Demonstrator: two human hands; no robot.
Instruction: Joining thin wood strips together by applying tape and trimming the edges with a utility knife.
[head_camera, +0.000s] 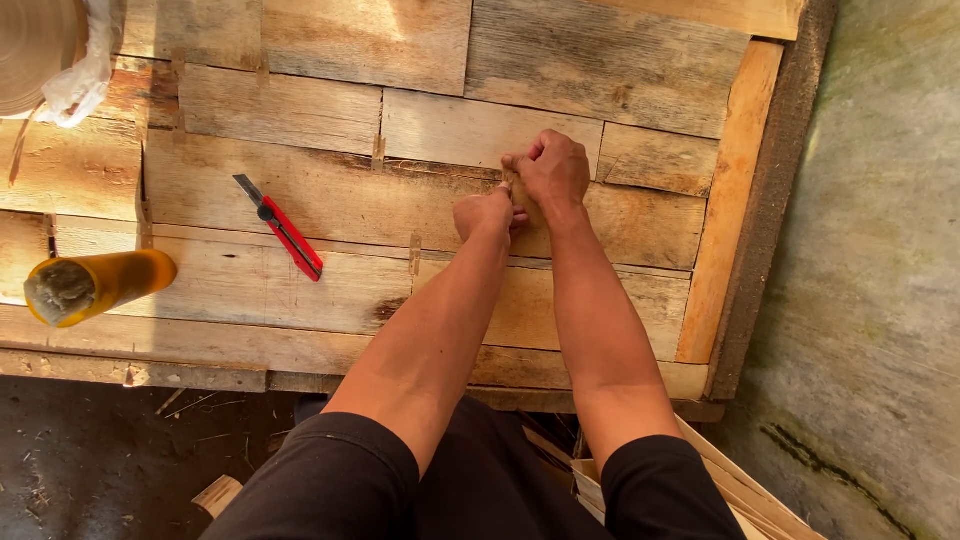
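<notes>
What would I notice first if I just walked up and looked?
Two hands, the left hand and right hand, pressed together over something small on the wooden boards. Left of them lies a red knife, and at the far left edge a yellow tube lies on its side.

The wooden panel (330, 200) is pale tan and honey-brown, patched from strips with grey weathered streaks toward its far edge and an orange-toned frame board along its right edge. Near the middle lies a utility knife (283, 232) with a red body, black slider and grey blade. At the left edge a yellow tube (100, 285) shows a dull beige, fibrous end. In the far left corner a tan roll (35, 45) sits beside whitish plastic (80, 75). The person's sleeves (330, 480) are black.
</notes>
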